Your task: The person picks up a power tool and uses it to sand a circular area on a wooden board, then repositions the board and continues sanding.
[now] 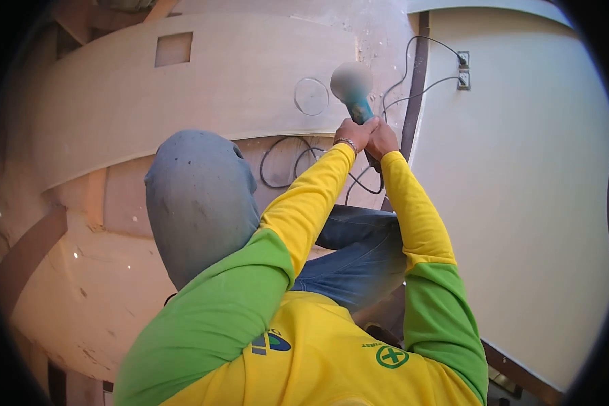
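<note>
Both of my hands are wrapped round the teal body of a power tool (359, 110). Its round head (351, 82) is blurred and points away from me, over a pale panel. My left hand (354, 133), with a bracelet at the wrist, is closed on the left side of the body. Close against it, my right hand (384, 139) grips the right side. A dark cable (381, 181) hangs from the rear end of the tool. Just left of the head, a circle (311, 96) is drawn on the pale curved panel (250, 74).
A square opening (174, 49) is cut in the panel. Black cable loops (262, 166) lie below its edge. Two plugged sockets (463, 80) are on the pale surface (514, 176) at right. My bent knee (199, 196) rises at left.
</note>
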`<state>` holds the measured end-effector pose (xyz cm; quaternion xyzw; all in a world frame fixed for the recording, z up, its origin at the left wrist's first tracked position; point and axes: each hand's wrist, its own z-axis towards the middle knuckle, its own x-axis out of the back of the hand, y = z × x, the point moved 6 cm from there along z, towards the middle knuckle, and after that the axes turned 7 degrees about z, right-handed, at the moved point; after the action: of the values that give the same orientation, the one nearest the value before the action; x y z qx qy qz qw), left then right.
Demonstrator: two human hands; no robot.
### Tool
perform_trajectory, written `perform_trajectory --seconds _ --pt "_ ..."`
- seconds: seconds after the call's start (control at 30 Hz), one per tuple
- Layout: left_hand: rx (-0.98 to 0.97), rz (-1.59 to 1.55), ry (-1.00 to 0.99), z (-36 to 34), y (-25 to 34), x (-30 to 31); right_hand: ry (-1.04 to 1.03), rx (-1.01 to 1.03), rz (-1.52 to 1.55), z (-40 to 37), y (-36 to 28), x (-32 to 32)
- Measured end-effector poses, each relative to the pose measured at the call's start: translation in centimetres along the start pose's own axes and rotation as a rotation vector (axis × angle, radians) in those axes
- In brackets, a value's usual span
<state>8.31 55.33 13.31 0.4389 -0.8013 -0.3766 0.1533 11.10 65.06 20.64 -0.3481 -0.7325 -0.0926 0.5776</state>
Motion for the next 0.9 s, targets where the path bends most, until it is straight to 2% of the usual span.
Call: perform_trajectory --seconds 0.17,0.23,0.33,0.43,0.53,0.67,0.73,0.9 --pt "-0.190 0.117 -0.026 -4.2 4.8 0.9 0.178 -0.044 0.095 -3.5 -1.0 3.5" --pt "-0.378 0.175 -0.041 -6.2 6.9 0.8 0.369 -0.100 0.211 -6.2 -1.7 5.7" --pt "-0.527 0.238 -0.048 -10.3 9.2 0.9 0.534 -0.060 0.363 -9.6 -2.0 7.8" --pt "-0.615 0.336 -0.048 -13.9 10.1 0.8 0.604 -0.012 0.487 -12.7 -2.5 9.0" --pt "-0.671 0.389 -0.114 -15.0 10.0 1.3 0.502 -0.023 0.700 -13.3 -2.0 8.9" --pt "-0.707 0.329 -0.107 -17.5 8.3 5.3 0.529 0.042 1.112 -14.4 -2.9 7.5" --pt "-0.749 0.381 -0.112 -19.5 7.0 7.5 0.502 0.012 1.171 -14.1 -2.5 8.0" --pt "-0.616 0.514 -0.099 -22.1 2.2 11.9 0.467 -0.002 1.488 -14.5 -2.7 10.0"
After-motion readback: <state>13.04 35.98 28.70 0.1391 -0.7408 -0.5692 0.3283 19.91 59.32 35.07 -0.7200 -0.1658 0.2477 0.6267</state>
